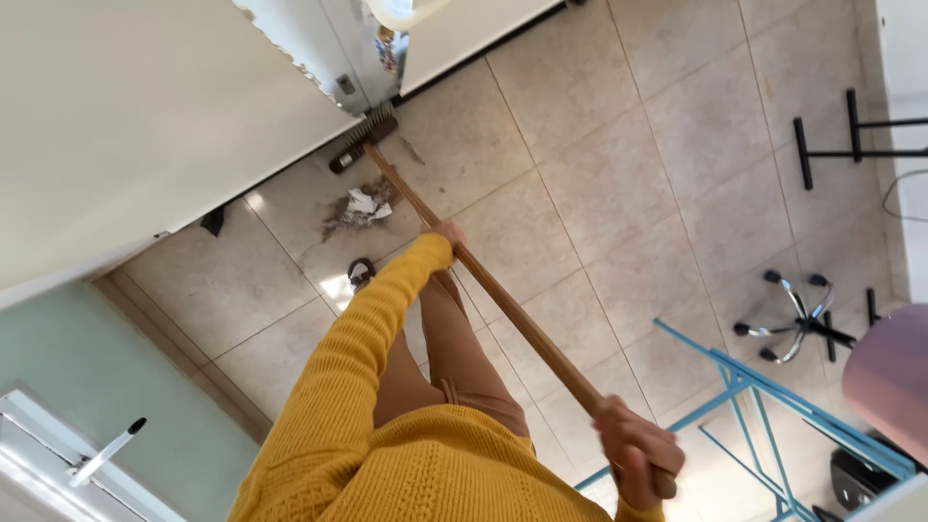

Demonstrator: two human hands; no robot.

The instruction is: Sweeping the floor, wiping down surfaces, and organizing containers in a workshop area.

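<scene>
**Broom in 2 hands, head at the wall foot**

Wooden broom handle (503, 295) runs diagonally across the tiled floor (619, 184), from lower right up to the broom head (364, 135). Head w/ dark bristles sits at the foot of the white wall (126, 126), just beside the wall's broken corner. Right hand (636, 449) clenched round the handle's top end, fingers wrapped over it. Left hand (447, 233) grips the handle approx. midway; mostly hidden by the mustard knit sleeve (372, 333), only knuckles show. Dirt pile (358, 208), crumpled paper scraps and brown dust, lies on the tiles just below the broom head, not touching the bristles. Foot in dark sandal (361, 273) stands near the pile. Far right: chrome swivel-chair base (800, 324), blue metal frame (773, 396) next to it, pink seat (889, 372) at the edge. White window handle (106, 451) bottom left.
</scene>
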